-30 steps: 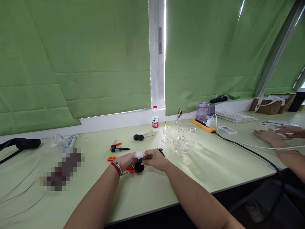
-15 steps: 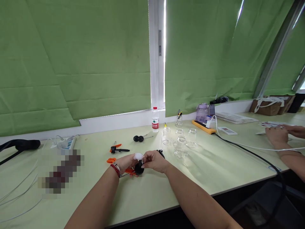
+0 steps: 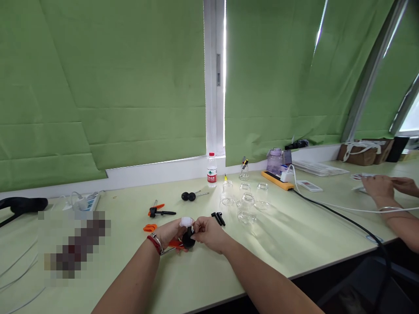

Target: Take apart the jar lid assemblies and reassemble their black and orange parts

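Low over the table, my left hand [image 3: 170, 232] is closed round a black round-headed piece [image 3: 188, 240] with an orange part [image 3: 176, 244] and a thin metal rod. A white wrapping [image 3: 187, 221] shows at my left thumb. Fingertips of my right hand [image 3: 209, 233] are pinched against the right side of the same black piece; what exactly they grip is hidden. Beyond my left hand lie an orange piece [image 3: 150, 227] and a black-and-orange piece with a rod [image 3: 160, 212]. Small black parts [image 3: 218, 218] rest just past my right hand.
Two black balls with metal rods [image 3: 189, 196] lie farther back. Several glass jars [image 3: 247, 211] stand right of a water bottle [image 3: 211, 172]. An orange power strip [image 3: 277, 180] trails a black cable. Another person's hands [image 3: 379, 187] work at far right.
The view has shifted, so the table sits slightly lower in it. Both hands stay at the black round-headed piece, with only slight finger movement.
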Demonstrator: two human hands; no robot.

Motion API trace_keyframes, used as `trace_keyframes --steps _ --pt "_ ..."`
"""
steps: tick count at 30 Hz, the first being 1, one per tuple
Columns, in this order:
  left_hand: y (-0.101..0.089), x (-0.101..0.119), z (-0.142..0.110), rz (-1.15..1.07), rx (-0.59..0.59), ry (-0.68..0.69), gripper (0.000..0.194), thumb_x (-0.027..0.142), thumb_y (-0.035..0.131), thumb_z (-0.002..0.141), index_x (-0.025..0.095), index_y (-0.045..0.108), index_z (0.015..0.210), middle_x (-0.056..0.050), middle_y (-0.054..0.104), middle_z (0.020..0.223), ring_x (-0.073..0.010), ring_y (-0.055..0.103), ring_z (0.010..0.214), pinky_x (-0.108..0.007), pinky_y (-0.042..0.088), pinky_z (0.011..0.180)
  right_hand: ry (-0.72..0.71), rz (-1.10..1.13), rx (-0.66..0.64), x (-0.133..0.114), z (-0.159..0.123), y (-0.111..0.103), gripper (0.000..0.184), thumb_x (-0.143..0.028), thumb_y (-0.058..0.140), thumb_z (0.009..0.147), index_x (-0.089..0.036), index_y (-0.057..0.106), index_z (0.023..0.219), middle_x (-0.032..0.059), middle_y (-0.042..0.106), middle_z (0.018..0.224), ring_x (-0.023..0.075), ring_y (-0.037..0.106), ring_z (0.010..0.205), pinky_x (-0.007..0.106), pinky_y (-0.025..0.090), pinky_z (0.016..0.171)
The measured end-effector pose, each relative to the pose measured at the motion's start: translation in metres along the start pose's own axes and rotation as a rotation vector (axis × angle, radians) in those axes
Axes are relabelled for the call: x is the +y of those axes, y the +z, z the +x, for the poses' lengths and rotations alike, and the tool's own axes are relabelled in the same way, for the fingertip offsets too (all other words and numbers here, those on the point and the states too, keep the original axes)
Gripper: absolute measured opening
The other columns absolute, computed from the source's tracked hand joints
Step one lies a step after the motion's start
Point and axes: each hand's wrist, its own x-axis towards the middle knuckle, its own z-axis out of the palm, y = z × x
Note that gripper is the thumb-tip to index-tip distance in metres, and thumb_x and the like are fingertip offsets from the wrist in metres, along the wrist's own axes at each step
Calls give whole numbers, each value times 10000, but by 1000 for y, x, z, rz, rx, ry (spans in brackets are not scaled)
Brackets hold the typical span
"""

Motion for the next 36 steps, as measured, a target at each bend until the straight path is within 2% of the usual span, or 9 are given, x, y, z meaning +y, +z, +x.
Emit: trace_keyframes --steps 2,7,12,21,25,36 --pt "1 1 -1 9 6 6 526 655 493 703 247 528 1033 -10 608 767 -173 590 563 -214 365 403 -30 18 40 0 -6 7 218 -127 666 588 -195 515 730 -65 495 598 83 439 522 227 349 516" --pt "4 2 -2 11 18 15 533 635 490 706 226 525 1047 1 578 709 -180 580 549 -211 354 374 -82 78 25 2 -10 14 242 -120 624 604 -211 473 771 -82 475 610 76 410 512 219 340 522" --pt "1 -5 1 -19 26 34 547 635 476 723 180 531 1021 -4 541 677 -189 586 554 -211 353 351 -110 123 5 4 -7 12 247 -119 627 592 -204 453 745 -68 505 669 78 424 552 219 340 541" --pt "3 -3 0 -27 28 30 587 686 495 697 186 532 1002 -14 571 702 -181 576 554 -213 354 356 -112 162 -26 2 -8 11 231 -143 640 608 -200 461 743 -59 521 687 80 444 558 223 334 538" --pt "4 -2 -1 -39 22 44 554 649 489 726 190 525 1034 -21 601 757 -177 575 555 -214 355 366 -119 175 -32 7 -6 9 223 -147 646 618 -197 454 721 -55 512 695 78 439 562 220 327 532" --pt "0 -6 2 -40 34 14 481 591 499 742 181 568 985 -31 604 750 -177 612 563 -200 380 343 -112 181 -24 9 -6 7 206 -142 643 634 -194 467 729 -70 485 622 76 413 533 221 311 527"
